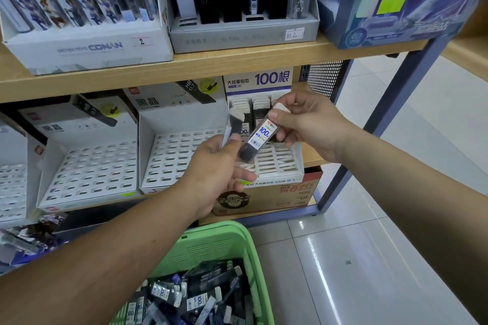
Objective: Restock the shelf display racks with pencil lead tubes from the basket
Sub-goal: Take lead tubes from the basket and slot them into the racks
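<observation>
— Holding it which way?
— Your right hand (309, 124) pinches the lead tube (260, 137) by its white cap. The clear, flat, dark-filled tube slants cap up-right, base down-left, before the white slotted rack (277, 163).
— And your left hand (216, 169)?
— Curled round a second tube (233, 124), nearly upright, at the rack's left edge. The green perforated basket (211, 248) sits below the rack.

The tube (260, 137) reads 100, the upper rack (89, 47) DETECTIVE CONAN

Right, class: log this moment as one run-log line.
phase: restocking | right hand: pinches 100-label tube near capped end | left hand: holds second tube | 100-count rack: partly filled | basket: holds tubes
</observation>
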Available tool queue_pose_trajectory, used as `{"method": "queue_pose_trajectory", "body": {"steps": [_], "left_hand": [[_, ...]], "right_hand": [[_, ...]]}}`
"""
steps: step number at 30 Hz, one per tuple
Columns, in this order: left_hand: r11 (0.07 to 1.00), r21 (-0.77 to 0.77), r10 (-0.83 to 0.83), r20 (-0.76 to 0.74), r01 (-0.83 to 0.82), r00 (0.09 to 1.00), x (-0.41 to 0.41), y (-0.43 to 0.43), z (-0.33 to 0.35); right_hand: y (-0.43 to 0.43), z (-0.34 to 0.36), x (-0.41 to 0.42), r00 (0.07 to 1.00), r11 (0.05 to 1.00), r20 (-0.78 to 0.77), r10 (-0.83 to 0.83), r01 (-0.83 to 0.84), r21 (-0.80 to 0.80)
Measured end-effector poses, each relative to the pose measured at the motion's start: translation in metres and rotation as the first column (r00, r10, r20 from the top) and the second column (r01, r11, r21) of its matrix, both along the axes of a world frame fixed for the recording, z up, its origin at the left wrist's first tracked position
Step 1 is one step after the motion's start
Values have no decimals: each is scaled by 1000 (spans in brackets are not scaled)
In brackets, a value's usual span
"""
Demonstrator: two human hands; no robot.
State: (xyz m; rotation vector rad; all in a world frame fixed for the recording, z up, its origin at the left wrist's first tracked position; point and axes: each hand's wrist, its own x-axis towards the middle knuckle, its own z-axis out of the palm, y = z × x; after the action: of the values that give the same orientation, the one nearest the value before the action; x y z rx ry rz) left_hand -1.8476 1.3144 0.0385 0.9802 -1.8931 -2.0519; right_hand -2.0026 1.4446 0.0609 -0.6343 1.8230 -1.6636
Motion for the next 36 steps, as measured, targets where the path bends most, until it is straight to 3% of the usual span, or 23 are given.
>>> {"method": "queue_pose_trajectory", "body": {"steps": [4,8,16,34,36], "left_hand": [[995,-90,-54,-32,51,998,0,4,2],[978,-207,-6,10,8,1000,1,-1,0],[983,-176,-47,28,51,999,7,-8,-3],[979,-187,-71,39,77,997,9,-11,-7],[980,-183,-75,39,80,996,9,-11,-7]], "right_hand": [[-5,3,3,999,999,-39,-22,21,-27],[-11,8,-1,967,991,-217,-131,123,-46],[-15,-5,-11,850,988,-522,-69,130,82],[-28,-17,0,719,970,-694,35,142,196],[-26,-18,3,666,962,-746,24,187,198]]}}
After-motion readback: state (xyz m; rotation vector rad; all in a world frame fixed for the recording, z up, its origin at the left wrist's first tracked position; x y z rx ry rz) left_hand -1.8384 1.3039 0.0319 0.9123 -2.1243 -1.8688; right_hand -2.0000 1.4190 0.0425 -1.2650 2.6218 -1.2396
